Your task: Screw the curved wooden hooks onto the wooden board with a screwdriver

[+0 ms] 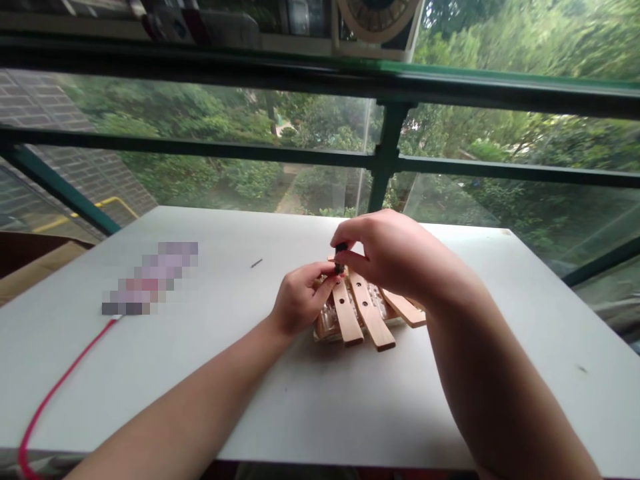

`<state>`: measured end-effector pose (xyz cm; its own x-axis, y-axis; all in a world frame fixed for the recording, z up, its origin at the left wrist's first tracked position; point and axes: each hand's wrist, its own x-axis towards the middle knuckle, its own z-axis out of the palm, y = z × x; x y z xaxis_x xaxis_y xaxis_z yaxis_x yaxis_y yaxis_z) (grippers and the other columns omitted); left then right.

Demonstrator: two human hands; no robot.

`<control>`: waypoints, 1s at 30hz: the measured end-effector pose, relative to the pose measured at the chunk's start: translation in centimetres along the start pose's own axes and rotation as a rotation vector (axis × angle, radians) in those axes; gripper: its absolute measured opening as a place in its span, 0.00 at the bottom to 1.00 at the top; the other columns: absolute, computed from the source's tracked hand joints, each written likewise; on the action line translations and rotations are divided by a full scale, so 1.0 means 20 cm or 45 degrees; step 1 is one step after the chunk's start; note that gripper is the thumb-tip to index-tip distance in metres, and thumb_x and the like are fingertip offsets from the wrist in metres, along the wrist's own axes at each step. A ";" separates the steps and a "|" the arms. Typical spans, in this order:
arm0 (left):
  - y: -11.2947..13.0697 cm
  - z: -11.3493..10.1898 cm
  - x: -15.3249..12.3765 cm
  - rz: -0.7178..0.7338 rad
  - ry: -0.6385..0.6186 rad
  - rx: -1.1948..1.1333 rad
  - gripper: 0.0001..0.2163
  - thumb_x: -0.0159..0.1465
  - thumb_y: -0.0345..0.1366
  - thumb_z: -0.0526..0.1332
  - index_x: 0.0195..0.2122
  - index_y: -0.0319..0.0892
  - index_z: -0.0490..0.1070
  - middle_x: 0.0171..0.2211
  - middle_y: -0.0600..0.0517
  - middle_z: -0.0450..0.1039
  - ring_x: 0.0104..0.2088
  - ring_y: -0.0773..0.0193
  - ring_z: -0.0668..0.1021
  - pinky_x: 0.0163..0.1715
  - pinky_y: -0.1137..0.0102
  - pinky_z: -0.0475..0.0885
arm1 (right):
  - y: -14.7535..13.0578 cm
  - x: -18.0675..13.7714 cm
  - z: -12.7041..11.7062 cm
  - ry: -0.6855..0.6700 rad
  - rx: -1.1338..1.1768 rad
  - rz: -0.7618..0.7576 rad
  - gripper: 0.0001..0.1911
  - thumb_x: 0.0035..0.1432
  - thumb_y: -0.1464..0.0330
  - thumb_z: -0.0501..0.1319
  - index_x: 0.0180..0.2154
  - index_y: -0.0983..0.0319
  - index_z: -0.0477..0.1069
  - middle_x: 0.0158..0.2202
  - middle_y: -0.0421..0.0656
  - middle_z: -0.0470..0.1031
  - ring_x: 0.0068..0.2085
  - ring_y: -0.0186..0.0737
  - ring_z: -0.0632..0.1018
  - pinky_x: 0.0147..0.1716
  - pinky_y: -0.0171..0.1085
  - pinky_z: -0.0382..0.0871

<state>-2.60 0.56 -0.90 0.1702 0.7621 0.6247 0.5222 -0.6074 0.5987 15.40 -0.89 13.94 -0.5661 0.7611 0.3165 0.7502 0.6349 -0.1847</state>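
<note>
My left hand (303, 297) is closed in a pinch at the lower end of a small black piece (341, 248). From above, my right hand (383, 250) pinches the upper part of that same piece between thumb and fingers. Its exact kind is too small and covered to make out. Just below the fingertips lie two pale wooden slats (376, 325) with dark round holes. Another wooden slat (407, 310) sits at an angle under my right wrist. All rest on a clear plastic package (327, 323), whose contents are partly hidden.
The white table (165, 373) stands against a window with green bars (250, 148). A thin dark rod (257, 263) lies left of my hands. Farther left is a blurred-out object (155, 273) with a red cable (65, 380). A cardboard box (30, 267) stands beyond the left edge.
</note>
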 end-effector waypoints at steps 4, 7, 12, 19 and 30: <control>-0.01 0.01 -0.02 -0.026 0.021 -0.023 0.08 0.66 0.35 0.60 0.43 0.43 0.76 0.36 0.51 0.80 0.35 0.65 0.79 0.39 0.72 0.73 | 0.01 0.00 0.05 0.153 -0.076 0.149 0.14 0.57 0.57 0.61 0.26 0.60 0.72 0.23 0.39 0.73 0.24 0.33 0.67 0.24 0.35 0.53; -0.01 0.01 -0.03 -0.041 0.020 0.002 0.08 0.66 0.36 0.59 0.42 0.42 0.76 0.35 0.51 0.79 0.34 0.66 0.78 0.37 0.72 0.73 | 0.02 0.01 0.09 0.230 -0.095 0.203 0.18 0.57 0.54 0.60 0.23 0.59 0.68 0.20 0.38 0.69 0.22 0.32 0.63 0.22 0.35 0.49; -0.01 0.01 -0.03 -0.097 0.167 0.107 0.12 0.57 0.41 0.69 0.38 0.40 0.75 0.30 0.52 0.77 0.29 0.66 0.76 0.32 0.72 0.71 | -0.02 0.01 0.12 0.244 -0.027 0.221 0.16 0.56 0.55 0.61 0.24 0.59 0.66 0.19 0.37 0.65 0.21 0.32 0.60 0.21 0.34 0.48; 0.02 0.02 -0.01 -0.046 0.281 0.078 0.08 0.58 0.39 0.67 0.28 0.40 0.73 0.20 0.56 0.70 0.22 0.69 0.70 0.25 0.72 0.67 | -0.05 0.00 0.11 0.217 0.055 0.144 0.18 0.59 0.53 0.58 0.28 0.60 0.67 0.23 0.39 0.68 0.24 0.33 0.64 0.24 0.35 0.51; 0.08 -0.02 0.03 0.083 0.172 0.089 0.04 0.61 0.33 0.65 0.37 0.41 0.77 0.30 0.53 0.80 0.29 0.69 0.78 0.34 0.76 0.73 | 0.05 -0.04 0.03 0.109 0.234 -0.223 0.19 0.58 0.75 0.53 0.48 0.59 0.75 0.41 0.42 0.79 0.40 0.37 0.77 0.41 0.35 0.65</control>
<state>-1.95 0.01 0.68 0.0945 0.6815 0.7257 0.5713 -0.6341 0.5210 16.43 -0.82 12.90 -0.6450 0.6285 0.4348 0.5643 0.7753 -0.2837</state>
